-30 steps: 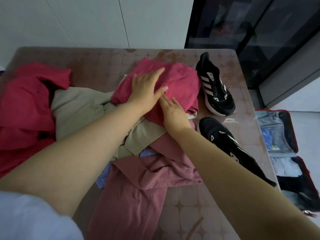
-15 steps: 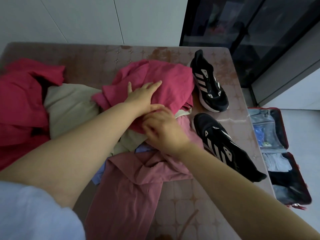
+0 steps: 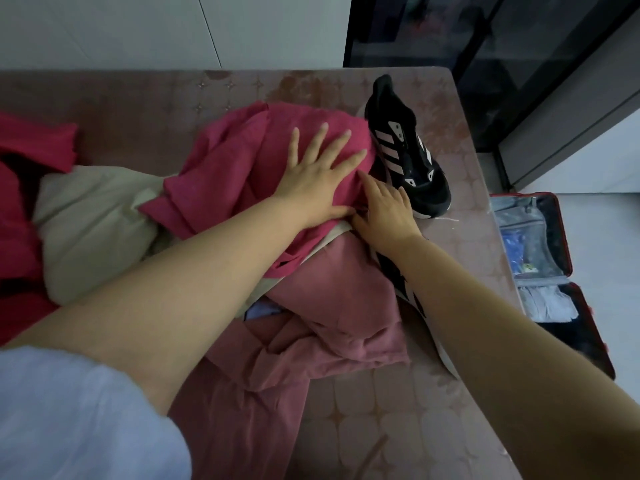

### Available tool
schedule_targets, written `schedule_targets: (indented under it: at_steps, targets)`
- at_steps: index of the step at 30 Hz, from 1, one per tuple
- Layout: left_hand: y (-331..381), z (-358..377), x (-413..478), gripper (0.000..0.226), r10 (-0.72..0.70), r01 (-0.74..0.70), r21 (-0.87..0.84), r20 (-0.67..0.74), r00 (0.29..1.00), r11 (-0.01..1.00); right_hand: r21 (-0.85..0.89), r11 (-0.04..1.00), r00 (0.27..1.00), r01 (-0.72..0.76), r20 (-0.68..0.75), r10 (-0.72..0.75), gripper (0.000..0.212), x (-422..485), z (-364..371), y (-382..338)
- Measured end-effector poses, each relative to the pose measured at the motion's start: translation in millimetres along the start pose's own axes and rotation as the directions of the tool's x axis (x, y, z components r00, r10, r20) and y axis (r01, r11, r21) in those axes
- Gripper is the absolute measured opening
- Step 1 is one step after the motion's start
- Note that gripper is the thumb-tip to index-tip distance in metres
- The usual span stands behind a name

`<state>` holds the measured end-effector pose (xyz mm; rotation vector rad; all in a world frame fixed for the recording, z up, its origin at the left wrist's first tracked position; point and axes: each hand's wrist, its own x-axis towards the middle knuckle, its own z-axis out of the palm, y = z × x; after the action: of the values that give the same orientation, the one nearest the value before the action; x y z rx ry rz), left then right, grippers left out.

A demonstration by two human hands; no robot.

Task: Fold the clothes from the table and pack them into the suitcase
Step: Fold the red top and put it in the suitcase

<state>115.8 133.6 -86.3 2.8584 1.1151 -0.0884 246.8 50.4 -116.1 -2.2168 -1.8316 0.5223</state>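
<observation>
A crumpled magenta garment [image 3: 239, 161] lies on top of the clothes heap on the table [image 3: 156, 102]. My left hand [image 3: 320, 171] lies flat on it with fingers spread. My right hand [image 3: 384, 206] rests at the garment's right edge, fingertips against the fabric; its fingers look fairly straight. Under it lie a beige garment [image 3: 86, 230] and a dusty pink garment [image 3: 332, 306]. The open red suitcase [image 3: 568, 251] sits on the floor to the right of the table.
Two black sneakers stand on the table's right side: one upright [image 3: 405, 150], one [image 3: 408, 289] partly hidden under my right forearm. More red clothing [image 3: 24, 188] fills the left edge. A dark glass door stands behind the table.
My left hand slid right across the magenta garment and spread flat. My right hand uncurled and moved up to the garment's right edge, beside the far sneaker.
</observation>
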Motion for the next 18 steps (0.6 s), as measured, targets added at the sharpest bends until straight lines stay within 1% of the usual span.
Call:
schedule_targets:
  at_steps: [2, 3, 5, 8, 11, 14, 18]
  targets:
    - [4.6, 1.8, 6.1, 0.084, 0.080, -0.080, -0.007, 0.020, 0.997, 0.997, -0.002, 1.000, 1.000, 0.019, 0.025, -0.019, 0.072, 5.0, -0.3, 4.2]
    - [5.8, 2.6, 9.0, 0.082, 0.097, -0.096, -0.029, 0.042, 0.994, 0.995, -0.005, 1.000, 0.999, 0.030, 0.030, -0.029, 0.071, 7.3, -0.1, 7.2]
    - [5.3, 5.0, 13.5, 0.082, 0.094, -0.089, -0.074, 0.068, 0.993, 0.993, -0.010, 0.999, 0.999, 0.044, 0.027, -0.043, 0.069, 10.6, 0.7, 12.8]
    - [-0.4, 10.3, 13.6, 0.085, 0.097, -0.089, -0.147, 0.051, 0.994, 0.985, -0.007, 0.998, 0.998, 0.060, -0.002, -0.060, 0.068, 10.4, 2.8, 16.8]
    - [-8.9, 10.9, 8.5, 0.081, 0.087, -0.078, -0.199, 0.041, 0.995, 0.977, 0.021, 0.997, 0.997, 0.077, -0.015, -0.076, 0.070, 7.1, 1.6, 15.8]
    - [-14.8, 7.4, 2.2, 0.075, 0.058, -0.046, -0.139, 0.084, 0.995, 0.989, 0.017, 0.997, 0.997, 0.072, -0.001, -0.072, 0.073, 6.4, -2.3, 15.0]
    - [-10.5, 4.5, -0.6, 0.085, 0.031, -0.028, -0.018, 0.160, 0.987, 0.999, -0.102, 0.990, 0.995, 0.098, 0.035, -0.094, 0.069, 6.1, -5.0, 9.4]
